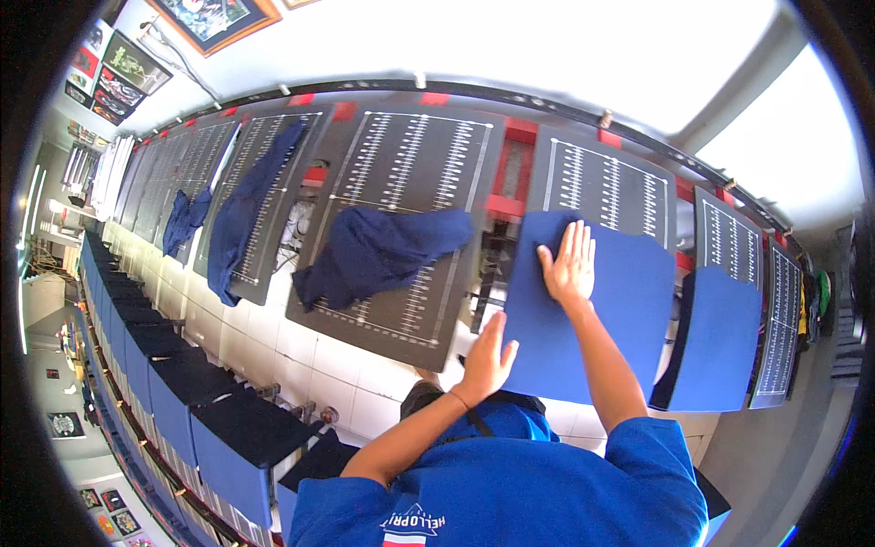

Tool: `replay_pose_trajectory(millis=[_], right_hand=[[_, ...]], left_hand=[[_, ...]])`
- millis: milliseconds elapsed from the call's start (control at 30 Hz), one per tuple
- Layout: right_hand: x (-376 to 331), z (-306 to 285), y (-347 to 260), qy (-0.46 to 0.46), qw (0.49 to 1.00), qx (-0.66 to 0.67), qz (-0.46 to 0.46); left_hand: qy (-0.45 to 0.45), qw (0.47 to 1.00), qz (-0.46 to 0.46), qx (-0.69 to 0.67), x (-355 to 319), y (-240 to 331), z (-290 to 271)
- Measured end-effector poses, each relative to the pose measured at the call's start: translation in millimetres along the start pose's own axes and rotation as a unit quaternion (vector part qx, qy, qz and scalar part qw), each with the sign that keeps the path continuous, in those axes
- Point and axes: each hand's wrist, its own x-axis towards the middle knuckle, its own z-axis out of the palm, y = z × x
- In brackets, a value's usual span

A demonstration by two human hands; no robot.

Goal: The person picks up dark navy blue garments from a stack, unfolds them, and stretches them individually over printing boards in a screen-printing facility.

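Note:
A blue piece of fabric [597,324] lies spread smooth over the near part of a dark board marked with white scale lines [612,178]. Flat on its upper left part rests my right hand [571,264], fingers stretched out. My left hand [488,360] is beside the fabric's lower left edge, its fingers extended; whether it touches the cloth I cannot tell. Neither hand grips anything. On the board to the left [392,319], a dark blue cloth [387,251] lies crumpled. Another smooth blue piece [720,337] covers part of the board to the right.
More marked boards run along the left, some with bunched dark blue cloths [246,219]. Red frame parts [506,206] show between boards, and a dark rail [492,96] runs behind. A second row of boards with blue and black cloth [228,447] stands at the lower left, across a tiled floor [328,401].

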Motion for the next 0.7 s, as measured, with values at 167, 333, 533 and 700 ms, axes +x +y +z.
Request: replay_pose_trajectory(millis=[167, 333, 533, 700], right_hand=[[-67.5, 6.2, -115.6, -0.069, 0.996, 0.038, -0.050], [-129.0, 9.3, -164.0, 0.035, 0.984, 0.172, 0.020], [-94.7, -41.5, -305.0, 0.014, 0.957, 0.226, -0.184], [10.9, -50.7, -309.6, -0.015, 0.925, 0.376, -0.052]], left_hand=[[0.068, 0.997, -0.017, -0.036, -13.1, -66.5, -144.3], [0.207, 0.958, -0.109, 0.165, -7.6, -166.3, -263.2], [0.140, 0.954, -0.085, 0.251, 13.9, -202.2, -278.0], [0.255, 0.946, -0.039, 0.197, 39.4, -238.0, -326.1]])
